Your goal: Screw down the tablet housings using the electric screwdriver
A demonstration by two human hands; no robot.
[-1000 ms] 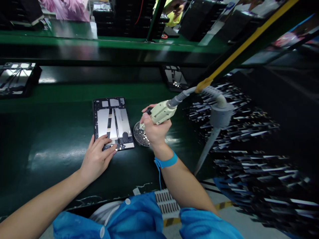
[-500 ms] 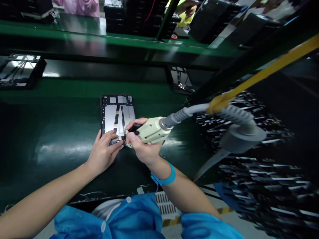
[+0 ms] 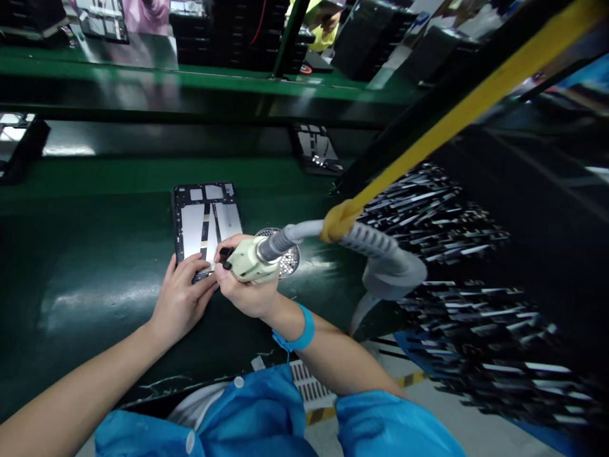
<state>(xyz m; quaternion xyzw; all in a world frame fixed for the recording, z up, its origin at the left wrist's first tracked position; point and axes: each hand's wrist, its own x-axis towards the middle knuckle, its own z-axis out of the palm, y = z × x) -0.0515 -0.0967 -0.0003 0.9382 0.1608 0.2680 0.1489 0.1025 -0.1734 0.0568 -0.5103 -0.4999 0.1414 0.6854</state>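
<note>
While the left hand (image 3: 183, 298) lies flat on the near edge of an opened tablet chassis (image 3: 205, 223), fingers spread and gripping nothing, the right hand (image 3: 245, 289) is wrapped around a cream electric screwdriver (image 3: 250, 261), its tip at the chassis's near corner. The chassis lies on the dark green tabletop (image 3: 95, 266), beside a round perforated screw dish (image 3: 285, 257) (no lettering is legible anywhere). A blue wrist strap (image 3: 297, 333) circles the right wrist.

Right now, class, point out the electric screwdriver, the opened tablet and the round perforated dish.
electric screwdriver (image 3: 250, 265), head view, on its pale green body.
opened tablet (image 3: 190, 222), head view, on its silver inner plate.
round perforated dish (image 3: 290, 259), head view, on its visible right part.
</note>
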